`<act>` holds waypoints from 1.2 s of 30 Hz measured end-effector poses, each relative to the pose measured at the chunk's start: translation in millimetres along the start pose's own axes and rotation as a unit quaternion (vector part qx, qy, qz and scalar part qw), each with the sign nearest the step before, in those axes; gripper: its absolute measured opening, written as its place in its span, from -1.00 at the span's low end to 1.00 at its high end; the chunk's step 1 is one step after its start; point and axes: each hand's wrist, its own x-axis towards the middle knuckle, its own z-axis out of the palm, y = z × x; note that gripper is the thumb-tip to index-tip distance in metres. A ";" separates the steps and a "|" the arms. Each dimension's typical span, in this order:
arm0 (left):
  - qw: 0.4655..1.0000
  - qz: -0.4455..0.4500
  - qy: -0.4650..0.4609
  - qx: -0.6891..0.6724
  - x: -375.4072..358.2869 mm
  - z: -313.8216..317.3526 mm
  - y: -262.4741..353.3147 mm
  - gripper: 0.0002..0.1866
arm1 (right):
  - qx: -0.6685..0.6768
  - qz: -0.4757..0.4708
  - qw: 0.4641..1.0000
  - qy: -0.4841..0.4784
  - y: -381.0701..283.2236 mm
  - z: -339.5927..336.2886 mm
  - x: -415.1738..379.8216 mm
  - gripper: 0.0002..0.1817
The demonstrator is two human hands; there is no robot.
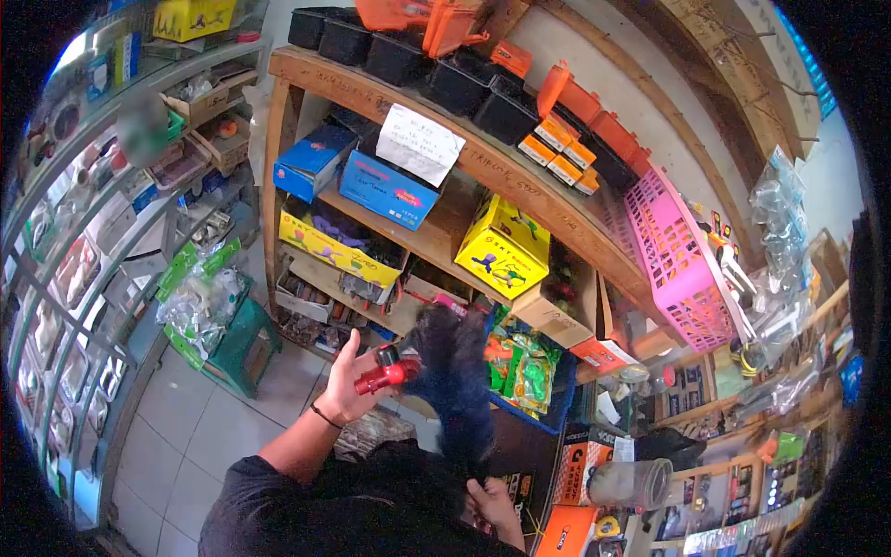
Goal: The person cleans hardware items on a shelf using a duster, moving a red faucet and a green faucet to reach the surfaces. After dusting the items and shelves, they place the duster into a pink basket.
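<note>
My left hand (346,382), palm up with the thumb raised, holds a shiny red and black item (388,370); its exact kind is unclear. Against that item, on its right side, lies the fluffy top of a dark duster (457,381). The duster runs down to my right hand (495,504), whose fingers are closed around its lower end near my dark shirt. The handle itself is mostly hidden.
A wooden shelf (371,91) carries black bins, blue boxes (388,188) and a yellow box (503,245). A pink basket (676,255) is at the right. A green stool (243,353) bears plastic bags at the left. A clear jar (631,484) stands at the lower right.
</note>
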 end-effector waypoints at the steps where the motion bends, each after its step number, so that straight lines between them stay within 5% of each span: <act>1: 1.000 -0.002 0.000 0.000 5.9 -7.4 -1.8 -0.15 | 0.037 0.057 0.998 -0.019 -8.2 1.4 -5.8 -0.65; 2: 0.997 -0.030 -0.062 -0.046 15.5 -21.1 -5.1 -0.16 | -0.130 0.057 0.989 -0.041 -20.6 1.0 -12.4 -0.64; 4: 0.973 -0.047 -0.224 -0.038 17.4 -24.1 0.3 -0.21 | -0.141 0.009 0.989 -0.037 12.9 -5.1 -1.5 -0.63; 5: 0.973 -0.049 -0.223 -0.042 11.2 -14.6 -0.6 -0.21 | -0.153 -0.043 0.987 -0.035 24.5 -7.8 1.3 -0.61; 7: 0.996 0.004 0.064 -0.062 7.9 5.5 -4.5 -0.23 | -0.078 -0.006 0.997 0.019 1.2 7.7 -12.7 -0.57; 9: 0.997 -0.043 -0.012 -0.068 17.3 -15.1 -8.5 -0.23 | -0.004 0.027 0.996 0.084 -4.2 9.8 -18.8 -0.51; 11: 0.994 -0.048 0.064 -0.078 22.8 -10.6 -11.3 -0.30 | -0.119 0.086 0.989 0.024 10.3 -2.0 -24.2 -0.53; 12: 0.961 -0.096 -0.217 -0.145 35.7 -18.2 -13.0 -0.31 | -0.172 0.036 0.984 0.014 7.1 -6.6 -29.0 -0.55; 13: 0.951 -0.123 -0.259 -0.112 49.5 -34.4 -16.4 -0.29 | -0.176 0.040 0.983 0.024 6.3 -8.7 -32.4 -0.55; 15: 0.990 -0.091 -0.036 -0.106 46.5 -28.4 -29.7 -0.31 | -0.077 0.047 0.989 0.116 8.4 -4.9 -38.4 -0.53; 16: 0.994 -0.066 -0.072 -0.041 39.3 -12.9 -25.4 -0.30 | -0.027 0.210 0.969 0.128 -57.2 16.1 -56.7 -0.54; 19: 0.992 -0.095 -0.023 -0.086 54.3 -19.8 -44.3 -0.15 | -0.123 0.223 0.965 0.056 -8.5 -2.8 -53.6 -0.53; 20: 0.989 -0.106 -0.094 -0.052 52.2 -14.2 -41.0 -0.12 | -0.226 0.107 0.967 0.053 40.4 -14.6 -45.4 -0.51; 21: 0.980 -0.116 -0.163 -0.017 49.8 -9.8 -35.8 -0.10 | -0.222 0.107 0.967 0.056 35.8 -9.8 -49.6 -0.51; 22: 0.954 -0.143 -0.242 -0.107 64.1 -29.2 -53.1 -0.17 | -0.071 0.079 0.987 0.122 16.5 0.3 -59.0 -0.69; 23: 0.961 -0.181 -0.121 -0.171 47.9 3.0 -45.8 -0.16 | 0.086 0.047 0.978 0.185 1.4 7.9 -66.1 -0.84; 25: 0.993 -0.117 -0.020 0.019 54.0 -8.9 -68.4 -0.12 | 0.140 0.027 0.970 0.196 -12.8 6.7 -72.4 -0.88; 27: 0.989 -0.137 -0.042 -0.029 68.6 -26.0 -91.8 -0.12 | 0.058 0.187 0.979 0.061 -22.7 -10.0 -80.6 -0.62; 29: 0.973 -0.166 -0.145 -0.064 70.5 -26.2 -98.4 -0.16 | -0.071 0.161 0.978 0.111 58.9 -30.7 -63.6 -0.61; 31: 0.967 -0.141 -0.211 -0.030 44.5 21.1 -87.3 -0.19 | -0.052 0.031 0.994 0.087 56.5 -37.2 -67.9 -0.59; 32: 0.984 -0.113 -0.137 0.006 34.5 35.6 -88.7 -0.19 | 0.107 -0.035 0.989 0.101 49.1 -32.0 -67.0 -0.58; 33: 0.994 -0.078 -0.062 0.040 26.3 41.5 -92.3 -0.19 | 0.105 -0.037 0.990 0.083 36.0 -38.5 -68.8 -0.58; 35: 0.996 -0.047 -0.063 0.045 22.7 39.9 -110.1 -0.21 | 0.089 0.058 0.994 -0.019 25.1 -52.9 -81.1 -0.60; 36: 0.989 -0.045 -0.138 0.017 29.8 14.8 -125.2 -0.22 | -0.057 0.080 0.995 -0.009 48.5 -66.4 -74.4 -0.62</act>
